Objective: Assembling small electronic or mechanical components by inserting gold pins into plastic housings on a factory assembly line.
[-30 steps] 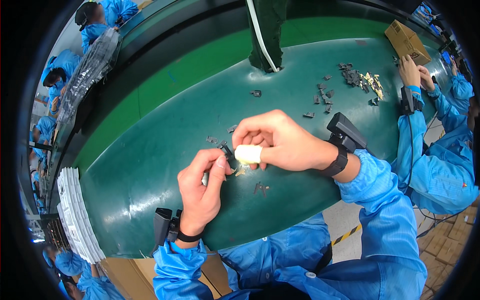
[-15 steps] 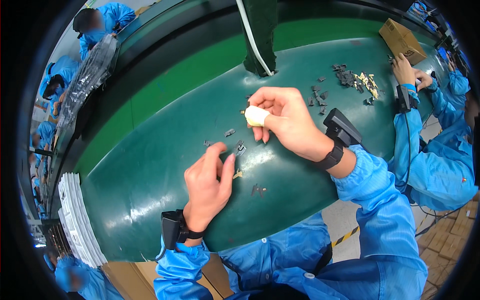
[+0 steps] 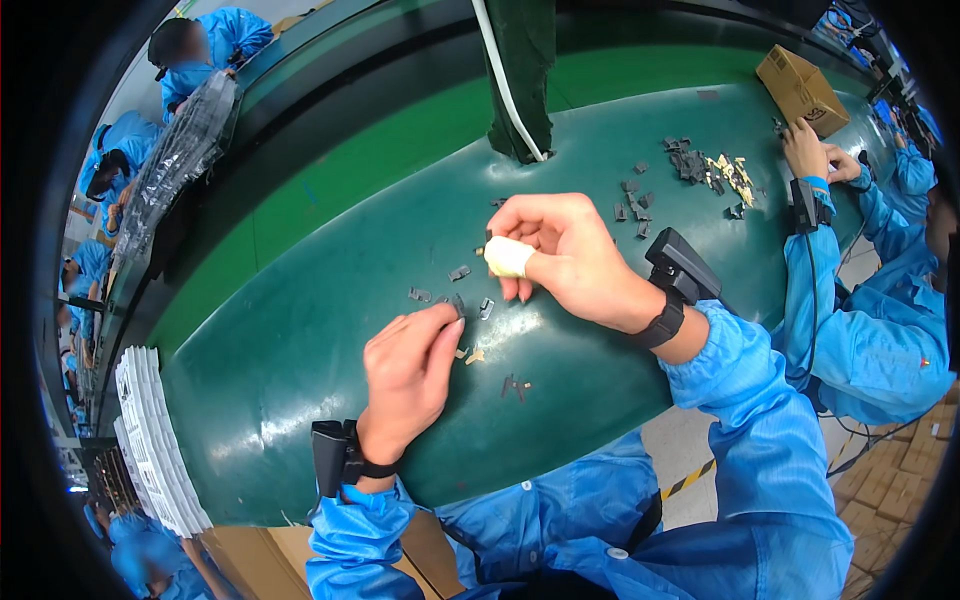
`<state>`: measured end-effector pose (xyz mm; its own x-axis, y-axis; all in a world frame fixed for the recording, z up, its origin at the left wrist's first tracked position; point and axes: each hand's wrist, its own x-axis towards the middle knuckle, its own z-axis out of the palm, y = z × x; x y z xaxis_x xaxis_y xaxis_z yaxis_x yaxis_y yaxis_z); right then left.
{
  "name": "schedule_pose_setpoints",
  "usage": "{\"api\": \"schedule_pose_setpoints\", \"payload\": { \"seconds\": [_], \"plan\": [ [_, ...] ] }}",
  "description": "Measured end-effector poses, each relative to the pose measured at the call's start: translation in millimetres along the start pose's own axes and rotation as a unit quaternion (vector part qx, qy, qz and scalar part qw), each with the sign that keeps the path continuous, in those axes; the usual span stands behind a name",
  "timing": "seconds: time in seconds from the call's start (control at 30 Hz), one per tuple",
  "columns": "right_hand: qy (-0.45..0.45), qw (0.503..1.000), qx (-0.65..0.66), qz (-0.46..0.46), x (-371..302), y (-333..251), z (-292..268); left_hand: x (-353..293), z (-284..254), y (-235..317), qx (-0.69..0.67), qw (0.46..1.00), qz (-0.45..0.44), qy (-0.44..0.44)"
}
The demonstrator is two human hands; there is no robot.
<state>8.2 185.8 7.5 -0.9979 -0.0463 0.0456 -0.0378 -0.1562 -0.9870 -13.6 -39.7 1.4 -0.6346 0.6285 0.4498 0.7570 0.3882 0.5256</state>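
My left hand (image 3: 408, 365) pinches a small dark grey plastic part (image 3: 459, 306) between thumb and fingertips, just above the green table mat (image 3: 300, 400). Higher and to the right, my right hand (image 3: 560, 250) is closed on a small black part (image 3: 488, 240) with a brass-coloured tip. A pale yellow wrap (image 3: 508, 256) covers its thumb and hides most of that part. Around my left fingertips lie a grey clip (image 3: 486, 308), another grey piece (image 3: 419, 295) and cream-coloured pieces (image 3: 475, 356). A dark forked piece (image 3: 516, 388) rests nearer to me.
Far right, a heap of black parts (image 3: 690, 165) lies beside cream pieces (image 3: 735, 178). A co-worker's hands (image 3: 810, 155) are near an open cardboard box (image 3: 800, 90). A dark post (image 3: 522, 80) with a white cable stands behind the table. Stacked white sheets (image 3: 155, 440) line the left edge.
My left fingers have come together on a grey part and lifted it slightly. A cream piece beside them has come into sight. My right hand has shifted slightly toward me, still holding its part.
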Motion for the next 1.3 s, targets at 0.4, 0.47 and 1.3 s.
{"api": "schedule_pose_setpoints", "payload": {
  "seconds": [0.4,0.47,1.3],
  "plan": [
    [-0.145,0.983,0.114,-0.013,-5,3,8,-8,-2,8,-0.266,0.960,-0.083,0.033],
    [-0.145,0.985,0.091,-0.014,-8,3,11,-9,-2,8,-0.294,0.942,-0.161,0.035],
    [-0.105,0.994,0.023,0.013,-14,-1,17,-7,-2,7,-0.459,0.854,-0.232,0.077]
  ]
}}
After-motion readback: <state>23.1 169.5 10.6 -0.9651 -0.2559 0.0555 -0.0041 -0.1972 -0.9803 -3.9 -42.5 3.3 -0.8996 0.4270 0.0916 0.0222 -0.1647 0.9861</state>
